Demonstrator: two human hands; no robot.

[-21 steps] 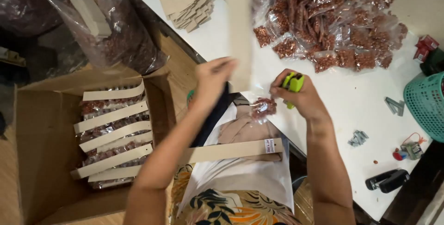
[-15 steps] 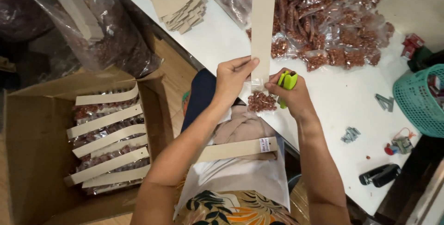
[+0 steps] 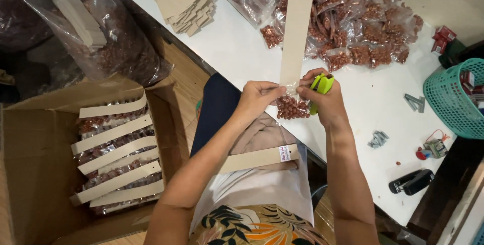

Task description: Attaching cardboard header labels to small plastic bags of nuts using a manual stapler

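Note:
A long beige card strip [image 3: 297, 28] stands up over the white table [image 3: 237, 53]. My left hand [image 3: 258, 100] pinches its lower end together with a small clear packet of brown nuts [image 3: 291, 107]. My right hand [image 3: 322, 99] holds a lime-green stapler [image 3: 321, 84] against the same spot, its fingers also touching the packet's top. Another card strip [image 3: 259, 158] lies across my lap.
A heap of small nut packets [image 3: 363, 18] lies at the table's far side, next to a stack of card strips [image 3: 184, 0]. An open cardboard box [image 3: 30, 174] on the left holds filled strips. A teal basket [image 3: 451, 99], loose staples [image 3: 378, 138] and a black stapler [image 3: 411, 181] sit right.
Both hands lifted from the table edge with the strip, which now stands longer in view. The stapler hand has closed in on the packet's top at the strip's lower end.

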